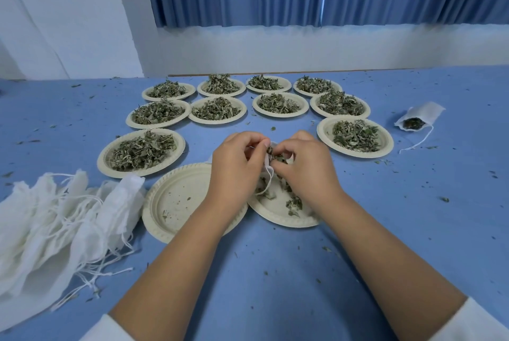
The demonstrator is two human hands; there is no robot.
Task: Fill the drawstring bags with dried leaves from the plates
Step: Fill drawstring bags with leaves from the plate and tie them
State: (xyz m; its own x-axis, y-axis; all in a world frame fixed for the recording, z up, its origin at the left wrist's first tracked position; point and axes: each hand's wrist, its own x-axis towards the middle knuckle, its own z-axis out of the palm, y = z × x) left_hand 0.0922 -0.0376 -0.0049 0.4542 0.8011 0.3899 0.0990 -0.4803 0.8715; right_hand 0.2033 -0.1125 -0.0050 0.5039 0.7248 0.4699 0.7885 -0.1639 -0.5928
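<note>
My left hand [237,164] grips the rim of a small white drawstring bag [267,168] held above a cream plate [278,215] that carries a few dried leaves. My right hand [303,164] pinches a tuft of dried leaves [272,154] at the bag's mouth. The bag is mostly hidden behind my fingers, and its string hangs down over the plate. An almost bare plate [176,203] lies just left of it, under my left wrist. Several plates heaped with dried leaves [141,152] stand in rows beyond my hands.
A pile of white drawstring bags [55,225] with loose strings lies at the left on the blue table [413,216]. One filled bag [417,119] lies at the far right with its string trailing. Leaf crumbs dot the table. A white wall and blue curtain stand behind.
</note>
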